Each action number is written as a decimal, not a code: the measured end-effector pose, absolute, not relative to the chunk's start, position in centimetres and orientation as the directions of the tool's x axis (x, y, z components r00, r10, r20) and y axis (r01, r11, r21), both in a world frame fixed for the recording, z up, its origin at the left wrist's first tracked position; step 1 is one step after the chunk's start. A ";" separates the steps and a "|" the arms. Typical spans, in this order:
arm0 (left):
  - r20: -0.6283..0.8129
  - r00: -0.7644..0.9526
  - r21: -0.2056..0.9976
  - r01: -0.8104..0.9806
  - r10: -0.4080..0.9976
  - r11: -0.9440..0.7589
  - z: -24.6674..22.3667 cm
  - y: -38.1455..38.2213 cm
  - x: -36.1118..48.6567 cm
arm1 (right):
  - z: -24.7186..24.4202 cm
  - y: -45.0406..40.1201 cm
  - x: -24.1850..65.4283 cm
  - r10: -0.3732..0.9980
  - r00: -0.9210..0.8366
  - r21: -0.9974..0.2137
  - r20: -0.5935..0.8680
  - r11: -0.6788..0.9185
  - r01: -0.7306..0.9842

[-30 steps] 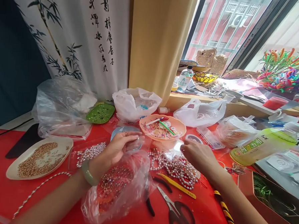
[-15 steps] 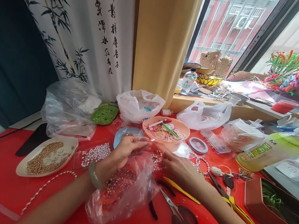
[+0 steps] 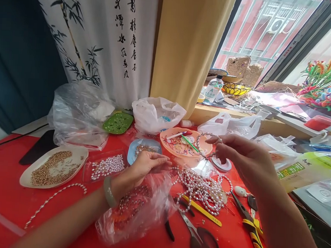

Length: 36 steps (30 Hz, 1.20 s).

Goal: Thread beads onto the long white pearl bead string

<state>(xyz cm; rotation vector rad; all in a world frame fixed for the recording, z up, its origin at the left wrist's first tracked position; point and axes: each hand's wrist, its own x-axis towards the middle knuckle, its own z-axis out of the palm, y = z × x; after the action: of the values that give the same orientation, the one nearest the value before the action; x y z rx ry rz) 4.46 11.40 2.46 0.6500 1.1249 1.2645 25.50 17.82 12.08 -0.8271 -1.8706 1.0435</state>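
My right hand [image 3: 243, 157] is raised over the right side of the table, its fingers closed on a looped strand of small beads [image 3: 199, 143]. Below it lies a pile of pearl-like bead strands [image 3: 203, 189]. My left hand [image 3: 149, 164], with a pale green bangle [image 3: 109, 192] at the wrist, has thumb and fingers pinched together; whatever is between them is too small to make out. Under that hand sits a clear plastic bag [image 3: 149, 215] with dark and reddish beads inside. A blue plate [image 3: 131, 151] with gold beads is just behind it.
Scissors [image 3: 194, 234], a yellow tool [image 3: 205, 212] and yellow-black pliers [image 3: 241, 207] lie near the front. At left are a cream plate [image 3: 24, 177] of gold beads and a clear tray [image 3: 87, 173] of pearls. A peach bowl [image 3: 175, 150] stands behind.
My right hand has lifted up and to the right with the looped bead strand, uncovering the pile of pearl strands. My left hand has stayed nearly in place. The view has shifted slightly.
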 end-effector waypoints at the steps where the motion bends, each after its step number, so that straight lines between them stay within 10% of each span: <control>1: -0.297 -0.076 0.886 -0.393 0.952 0.245 2.5 11.3 4.6 | 12.2 17.7 25.2 0.831 -0.437 -0.896 0.344 0.430 0.113; 36: -0.277 0.144 0.900 -0.306 0.950 0.309 3.5 9.9 6.4 | 11.5 17.1 24.2 0.797 -0.540 -0.936 0.271 0.348 0.044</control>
<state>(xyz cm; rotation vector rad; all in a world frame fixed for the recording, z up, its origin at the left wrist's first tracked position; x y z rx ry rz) 6.36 9.86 3.48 0.7968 1.0268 1.0587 24.20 17.11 11.48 -0.7377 -1.8531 1.2550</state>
